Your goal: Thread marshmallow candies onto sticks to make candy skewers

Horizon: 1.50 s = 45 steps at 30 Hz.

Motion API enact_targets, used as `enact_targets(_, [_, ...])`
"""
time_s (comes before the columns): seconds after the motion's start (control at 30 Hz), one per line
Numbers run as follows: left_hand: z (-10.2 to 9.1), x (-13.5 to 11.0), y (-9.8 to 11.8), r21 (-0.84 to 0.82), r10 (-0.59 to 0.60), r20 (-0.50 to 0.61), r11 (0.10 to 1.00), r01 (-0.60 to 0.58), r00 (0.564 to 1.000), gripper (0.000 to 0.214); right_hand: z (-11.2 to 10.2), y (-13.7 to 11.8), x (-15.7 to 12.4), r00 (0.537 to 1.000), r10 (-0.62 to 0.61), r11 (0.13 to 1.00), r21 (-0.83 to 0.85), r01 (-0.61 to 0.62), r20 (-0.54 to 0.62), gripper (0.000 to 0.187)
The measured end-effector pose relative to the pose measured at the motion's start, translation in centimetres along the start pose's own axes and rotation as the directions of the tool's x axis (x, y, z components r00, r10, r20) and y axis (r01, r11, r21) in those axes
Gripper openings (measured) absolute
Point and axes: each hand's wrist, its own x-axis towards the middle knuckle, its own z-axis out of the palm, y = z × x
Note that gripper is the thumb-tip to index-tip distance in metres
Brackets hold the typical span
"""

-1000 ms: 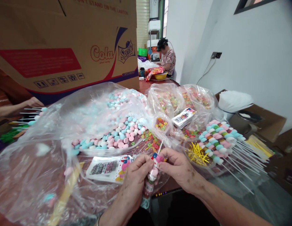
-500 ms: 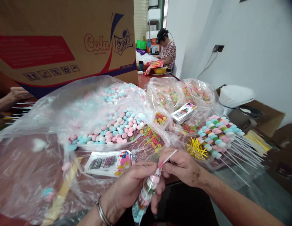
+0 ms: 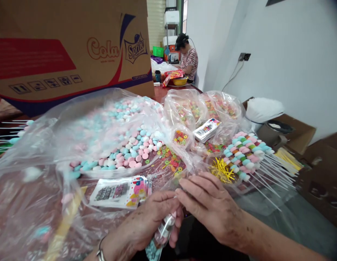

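My left hand (image 3: 154,217) is closed around a candy skewer in a clear printed sleeve (image 3: 160,233), whose lower end hangs below the fingers. My right hand (image 3: 209,204) pinches the sleeve's top end right beside the left fingertips; the stick is hidden there. Just beyond my hands lie a stack of printed sleeves (image 3: 119,191), a heap of yellow twist ties (image 3: 221,169) and a row of finished marshmallow skewers (image 3: 247,154).
A big clear bag of pink, blue and white candies (image 3: 122,152) and bags of coloured ring candies (image 3: 195,108) cover the table. A Cola/Sprite carton (image 3: 76,54) stands behind. Another person (image 3: 188,59) sits at the far end. Cardboard boxes (image 3: 293,130) stand at right.
The sleeved skewer has sunk lower into my left hand, and my right fingers have closed over its top, hiding the white stick that stuck out before.
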Motion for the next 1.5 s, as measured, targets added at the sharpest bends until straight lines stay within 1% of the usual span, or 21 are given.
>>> enact_targets(0.07, [0.6,-0.1,0.2,0.055,-0.041,0.040,0.998,0.039,0.998,0.043,-0.2,-0.3,-0.1,0.994,-0.085,0.996,-0.009,0.086,0.063,0.038])
enact_targets(0.2, [1.3,-0.7,1.0,0.165,-0.136,0.110,0.979,0.117,0.985,0.044,-0.4,-0.5,-0.1,0.978,-0.133,0.991,-0.008,0.136,0.159,0.031])
enact_targets(0.27, [1.4,-1.0,1.2,0.294,-0.134,0.114,0.951,0.096,0.984,0.043,-0.5,-0.4,-0.2,0.965,-0.137,0.990,-0.009,0.142,0.225,0.024])
enact_targets(0.3, [1.4,-1.1,1.1,0.401,-0.101,0.089,0.914,0.057,0.991,0.042,-0.4,-0.4,-0.2,0.959,-0.127,0.991,-0.008,0.133,0.254,0.019])
enact_targets(0.37, [1.5,-1.2,0.7,0.655,0.113,0.014,0.750,-0.095,0.993,0.033,-0.3,-0.2,0.0,0.958,-0.083,0.996,-0.001,0.086,0.273,0.010])
enact_targets(0.4, [1.5,-1.1,0.3,0.769,0.277,0.010,0.612,-0.185,0.961,0.026,-0.2,-0.1,0.2,0.964,-0.053,0.999,0.009,0.053,0.262,0.009])
enact_targets(0.43, [1.5,-1.0,-0.1,0.854,0.446,0.042,0.449,-0.264,0.894,0.020,0.0,-0.2,0.5,0.971,-0.019,1.000,0.019,0.015,0.240,0.011])
enact_targets(0.5, [1.4,-0.7,-1.0,0.924,0.681,0.180,0.131,-0.360,0.710,0.017,0.0,-0.4,1.3,0.979,0.036,0.998,0.047,-0.046,0.200,0.017])
enact_targets(0.53, [1.3,-0.6,-1.3,0.924,0.735,0.247,0.017,-0.381,0.632,0.019,0.0,-0.5,1.8,0.980,0.050,0.996,0.059,-0.062,0.193,0.018])
enact_targets(0.6, [1.0,-0.7,-1.6,0.910,0.776,0.314,-0.082,-0.407,0.547,0.022,-0.5,-0.6,2.6,0.982,0.042,0.995,0.078,-0.057,0.185,0.019])
enact_targets(0.67, [0.7,-1.0,-1.2,0.900,0.789,0.268,0.000,-0.437,0.553,0.021,-1.4,0.0,2.9,0.987,0.038,0.995,0.086,-0.053,0.159,0.015])
enact_targets(0.73, [0.3,-1.5,-0.5,0.874,0.761,0.094,0.246,-0.420,0.642,0.018,-2.9,1.9,2.4,0.989,0.109,0.990,0.075,-0.116,0.096,0.017])
enact_targets(0.8, [-0.2,-1.9,0.3,0.754,0.619,-0.159,0.579,-0.311,0.769,0.026,-4.9,4.8,1.3,0.965,0.261,0.965,0.039,-0.260,-0.010,0.025])
enact_targets(0.83, [-0.4,-1.9,0.5,0.648,0.529,-0.256,0.715,-0.263,0.809,0.031,-5.9,6.3,0.5,0.936,0.347,0.937,-0.008,-0.348,-0.052,0.023])
enact_targets(0.87, [-0.5,-1.8,0.7,0.534,0.439,-0.322,0.816,-0.222,0.838,0.034,-6.8,7.8,-0.4,0.899,0.434,0.898,-0.054,-0.437,-0.051,0.021])
enact_targets(0.93, [-0.5,-1.6,0.7,0.332,0.311,-0.382,0.925,-0.185,0.870,0.038,-8.1,10.1,-2.0,0.849,0.525,0.847,-0.130,-0.515,0.062,0.020])
enact_targets(1.07, [0.0,-1.0,0.3,0.150,0.228,-0.429,0.972,-0.180,0.874,0.037,-8.0,11.9,-3.7,0.804,0.458,0.889,-0.192,-0.416,0.378,0.023])
enact_targets(1.17, [0.3,-1.0,0.3,0.130,0.203,-0.426,0.978,-0.162,0.881,0.036,-6.6,11.8,-3.7,0.754,0.424,0.905,-0.273,-0.327,0.502,0.024])
enact_targets(1.23, [0.2,-0.9,0.4,0.134,0.184,-0.413,0.981,-0.140,0.892,0.037,-5.8,11.7,-3.6,0.731,0.442,0.894,-0.322,-0.311,0.520,0.023])
enact_targets(1.33, [-0.2,-0.7,0.3,0.133,0.174,-0.398,0.982,-0.131,0.901,0.039,-4.9,11.9,-3.5,0.761,0.448,0.879,-0.386,-0.279,0.470,0.021])
enact_targets(1.5, [-0.4,-0.4,-0.5,0.121,0.175,-0.376,0.983,-0.139,0.910,0.038,-3.5,12.9,-3.6,0.787,0.315,0.904,-0.419,-0.079,0.531,0.014])
